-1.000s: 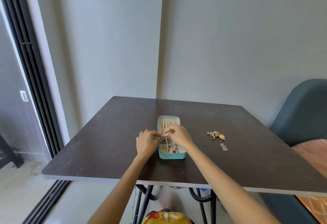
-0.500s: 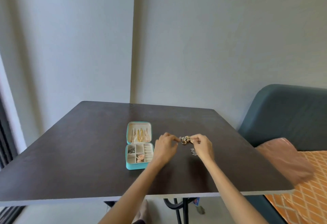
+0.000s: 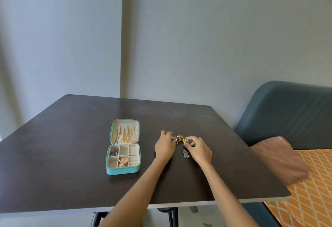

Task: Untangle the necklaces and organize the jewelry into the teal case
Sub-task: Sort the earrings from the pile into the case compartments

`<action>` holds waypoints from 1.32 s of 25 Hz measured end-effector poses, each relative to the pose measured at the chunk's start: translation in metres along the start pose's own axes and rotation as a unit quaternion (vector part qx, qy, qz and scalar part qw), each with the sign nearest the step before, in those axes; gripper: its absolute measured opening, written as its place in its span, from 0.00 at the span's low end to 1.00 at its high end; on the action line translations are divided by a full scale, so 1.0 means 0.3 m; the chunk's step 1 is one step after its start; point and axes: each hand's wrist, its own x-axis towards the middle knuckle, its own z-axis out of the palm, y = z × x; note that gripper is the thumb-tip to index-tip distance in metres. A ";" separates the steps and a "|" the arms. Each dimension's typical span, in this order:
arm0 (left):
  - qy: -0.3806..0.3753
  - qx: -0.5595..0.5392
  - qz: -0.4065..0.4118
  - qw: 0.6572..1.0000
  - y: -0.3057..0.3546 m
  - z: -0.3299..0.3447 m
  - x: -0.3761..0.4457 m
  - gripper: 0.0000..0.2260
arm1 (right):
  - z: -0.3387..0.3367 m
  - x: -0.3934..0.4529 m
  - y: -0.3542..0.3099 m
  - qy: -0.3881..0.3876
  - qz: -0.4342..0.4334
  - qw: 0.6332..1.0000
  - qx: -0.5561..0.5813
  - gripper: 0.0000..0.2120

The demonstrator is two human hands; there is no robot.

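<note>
The teal case lies open on the dark table, left of my hands. Necklaces hang in its lid, and small pieces sit in its compartments. A little heap of gold and silver jewelry lies to the right of the case. My left hand touches the heap's left side with curled fingers. My right hand pinches the gold piece at the heap's right end. A silver piece lies between my wrists.
A dark teal sofa stands just past the table's right edge, with a brown cushion and an orange patterned cover. Grey walls stand behind the table.
Both hands left the case and moved right to the jewelry heap. The view swung right, so the case now sits left of my hands.
</note>
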 end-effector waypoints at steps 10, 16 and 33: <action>0.036 -0.028 0.030 0.998 -0.042 0.008 0.014 0.09 | 0.005 0.017 0.042 0.077 0.054 0.963 0.253 0.05; 0.067 -0.105 0.009 0.992 -0.064 -0.002 -0.017 0.09 | -0.006 -0.001 0.045 0.096 0.058 0.948 0.297 0.05; 0.005 -0.114 0.200 0.973 -0.063 -0.007 -0.041 0.15 | -0.037 -0.055 0.031 -0.025 0.005 0.931 0.363 0.05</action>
